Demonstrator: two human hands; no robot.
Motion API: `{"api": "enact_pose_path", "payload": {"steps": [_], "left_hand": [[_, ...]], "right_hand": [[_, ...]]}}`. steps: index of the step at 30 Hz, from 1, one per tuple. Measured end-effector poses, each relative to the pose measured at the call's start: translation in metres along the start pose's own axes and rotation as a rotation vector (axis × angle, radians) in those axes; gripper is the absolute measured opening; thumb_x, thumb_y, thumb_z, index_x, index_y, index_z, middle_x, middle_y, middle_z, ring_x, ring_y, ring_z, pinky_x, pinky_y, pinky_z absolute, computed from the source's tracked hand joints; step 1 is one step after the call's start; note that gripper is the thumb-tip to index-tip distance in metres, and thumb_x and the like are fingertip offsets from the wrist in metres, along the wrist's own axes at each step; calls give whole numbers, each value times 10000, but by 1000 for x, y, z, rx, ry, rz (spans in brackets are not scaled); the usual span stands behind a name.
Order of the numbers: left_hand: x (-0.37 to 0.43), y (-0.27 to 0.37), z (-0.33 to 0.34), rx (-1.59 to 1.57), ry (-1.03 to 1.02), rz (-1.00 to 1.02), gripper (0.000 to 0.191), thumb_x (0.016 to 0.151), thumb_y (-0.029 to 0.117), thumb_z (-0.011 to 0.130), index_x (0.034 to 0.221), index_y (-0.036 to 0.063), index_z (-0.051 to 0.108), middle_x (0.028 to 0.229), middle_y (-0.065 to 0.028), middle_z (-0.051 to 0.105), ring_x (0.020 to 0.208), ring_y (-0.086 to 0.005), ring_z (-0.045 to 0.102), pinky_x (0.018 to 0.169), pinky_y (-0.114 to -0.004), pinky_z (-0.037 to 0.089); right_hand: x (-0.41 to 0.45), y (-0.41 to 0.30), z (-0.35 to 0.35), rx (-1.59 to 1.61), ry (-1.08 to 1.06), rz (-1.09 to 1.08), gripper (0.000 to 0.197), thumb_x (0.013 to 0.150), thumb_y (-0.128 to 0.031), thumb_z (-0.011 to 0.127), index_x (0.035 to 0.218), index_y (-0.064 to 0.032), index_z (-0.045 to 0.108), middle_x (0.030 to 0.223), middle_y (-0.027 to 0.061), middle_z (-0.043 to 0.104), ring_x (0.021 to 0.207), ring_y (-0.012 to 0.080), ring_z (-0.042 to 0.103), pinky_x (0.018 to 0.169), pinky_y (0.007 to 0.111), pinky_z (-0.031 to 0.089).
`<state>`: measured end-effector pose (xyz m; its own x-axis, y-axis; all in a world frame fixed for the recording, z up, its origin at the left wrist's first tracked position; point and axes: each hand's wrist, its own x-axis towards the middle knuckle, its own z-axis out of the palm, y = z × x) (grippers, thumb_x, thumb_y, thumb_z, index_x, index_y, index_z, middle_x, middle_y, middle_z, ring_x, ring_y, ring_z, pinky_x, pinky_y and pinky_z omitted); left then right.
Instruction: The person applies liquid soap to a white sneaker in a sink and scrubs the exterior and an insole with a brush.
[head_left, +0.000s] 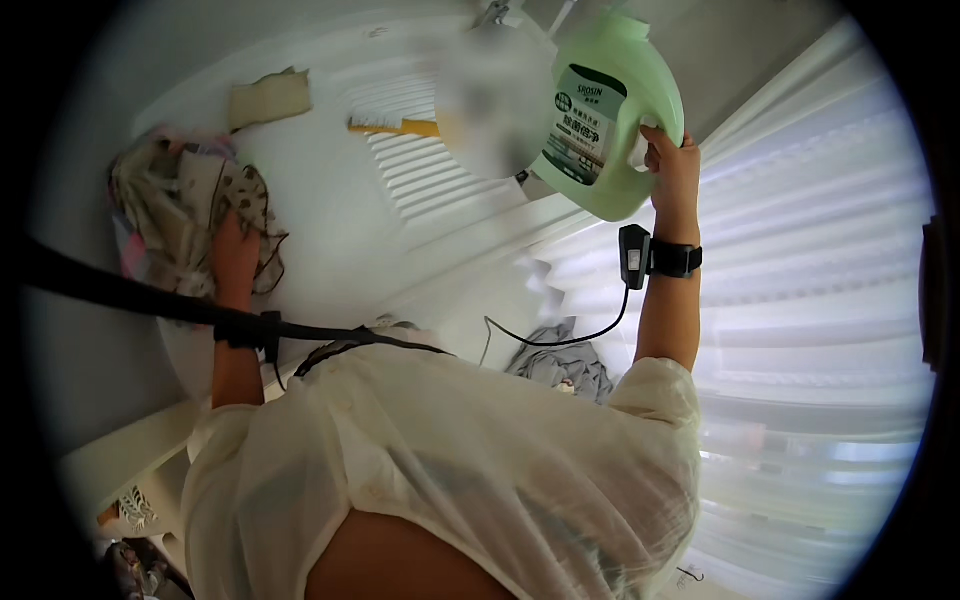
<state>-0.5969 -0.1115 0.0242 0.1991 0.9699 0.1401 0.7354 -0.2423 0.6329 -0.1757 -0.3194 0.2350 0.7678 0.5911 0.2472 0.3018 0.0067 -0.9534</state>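
Observation:
My right hand (671, 169) grips the handle of a green plastic detergent jug (615, 112), raised over the right side of a white laundry sink (315, 195). The jug's label faces the camera. At the left of the sink, my left hand (236, 255) is on a bundle of patterned cloth (180, 202); its fingers are partly hidden in the fabric. Between the hands, a yellow-handled scrub brush (394, 125) lies at the ribbed washboard (420, 161), its handle end covered by a blurred round patch. A beige folded cloth or sponge (270, 99) rests on the sink's far side.
A metal faucet (493, 13) stands at the far edge. Grey cloth (562, 364) lies below the sink's right side. White curtains or blinds (810, 300) hang along the right. A black strap (187, 311) crosses the view, and a cable (570, 343) runs from the right wrist device.

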Motion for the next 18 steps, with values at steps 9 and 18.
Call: {"api": "enact_pose_path", "payload": {"steps": [9,18], "left_hand": [[4,-22,8,143,75,75,352,828,153,514,1150,14,484,1038,-214,562,923,-401,522,768,-467,423],[4,-30,6,11,-89,248,384,806,121,540,1168,14,473,1078,-215,530,1010,-399,482,847,-439,398]], "right_hand": [[-70,47,144,94,-116,46,183,698,-106,644,847,-24,577,612,-22,480,495,58,393,450,216,309],[-111,105,278,302,-266,-75,281,782,-127,629,1011,9,540,829,46,585,702,117,531,625,253,439]]}}
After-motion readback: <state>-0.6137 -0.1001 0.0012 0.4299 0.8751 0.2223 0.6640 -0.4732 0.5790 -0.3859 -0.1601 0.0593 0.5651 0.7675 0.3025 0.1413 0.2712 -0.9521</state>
